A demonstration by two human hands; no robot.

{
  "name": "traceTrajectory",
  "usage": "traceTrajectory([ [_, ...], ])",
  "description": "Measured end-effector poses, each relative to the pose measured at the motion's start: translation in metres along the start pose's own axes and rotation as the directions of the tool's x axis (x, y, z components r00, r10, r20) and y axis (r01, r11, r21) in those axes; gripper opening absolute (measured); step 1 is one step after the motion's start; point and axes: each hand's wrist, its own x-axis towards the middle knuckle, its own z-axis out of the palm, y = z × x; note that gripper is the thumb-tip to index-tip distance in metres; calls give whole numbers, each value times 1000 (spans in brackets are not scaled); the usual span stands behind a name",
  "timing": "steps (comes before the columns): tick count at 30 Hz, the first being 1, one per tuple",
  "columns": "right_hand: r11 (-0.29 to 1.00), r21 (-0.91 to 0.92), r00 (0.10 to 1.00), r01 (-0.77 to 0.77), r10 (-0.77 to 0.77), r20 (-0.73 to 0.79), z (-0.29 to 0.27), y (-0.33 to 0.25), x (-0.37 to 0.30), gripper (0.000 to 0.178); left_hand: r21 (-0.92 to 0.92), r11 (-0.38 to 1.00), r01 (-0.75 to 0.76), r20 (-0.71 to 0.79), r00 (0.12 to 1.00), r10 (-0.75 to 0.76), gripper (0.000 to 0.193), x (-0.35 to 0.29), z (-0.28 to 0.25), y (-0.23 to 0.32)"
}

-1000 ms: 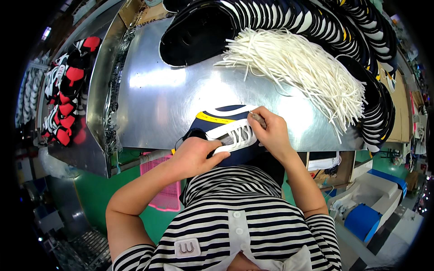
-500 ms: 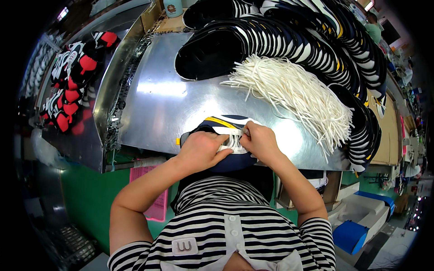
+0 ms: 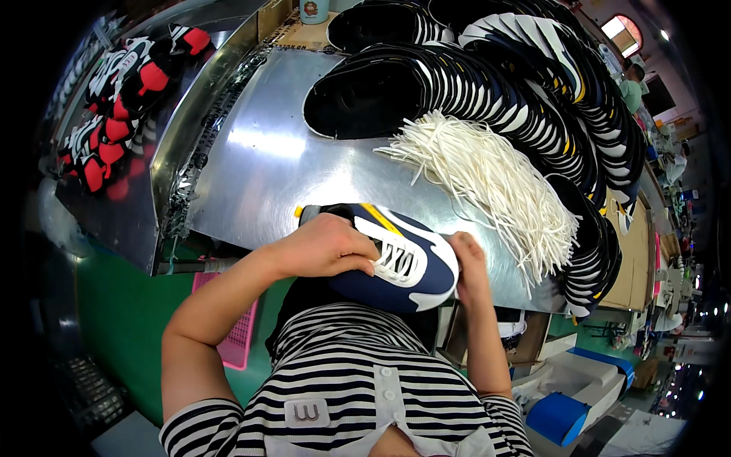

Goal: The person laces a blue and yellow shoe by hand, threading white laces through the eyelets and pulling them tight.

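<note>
A navy, white and yellow shoe upper point(image 3: 403, 268) lies at the table's near edge, its toe pointing right. White laces criss-cross over its opening. My left hand point(image 3: 329, 245) is closed on the upper at the ankle end, with thumb and fingers at the upper end of the lacing. Beside the toe, my right hand point(image 3: 469, 263) is raised with its fingers curled in. Whether it pinches a lace end or anything else cannot be made out. Just beyond the upper lies a large bundle of loose white laces point(image 3: 487, 183).
Long rows of nested shoe uppers point(image 3: 365, 95) fill the far and right parts of the metal table point(image 3: 259, 179). Red, black and white shoe parts point(image 3: 114, 129) lie on a surface at left, past a metal ledge. A cup point(image 3: 313, 11) stands at the back.
My right hand has left the lacing and moved right, past the toe. The upper now shows more of its toe and side. My left hand still holds it.
</note>
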Motion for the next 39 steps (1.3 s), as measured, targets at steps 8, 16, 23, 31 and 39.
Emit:
traceTrajectory([
  [8,805,377,880,-457,349,322,26,55,-50,17,-62,992,-109,155,981,117,19,16,-25,18],
  [16,775,423,876,-469,347,336,14,56,-84,19,-295,954,-48,196,974,110,23,22,-25,31],
  [23,776,461,898,-430,314,309,9,51,-92,21,-286,958,-18,288,952,104,20,23,-21,32],
  [31,770,489,908,-410,297,294,8,49,-94,23,-393,919,-18,249,960,126,22,27,-19,38],
  [39,775,505,923,-381,288,255,15,31,-84,25,-398,917,-31,284,946,156,22,33,-19,37],
])
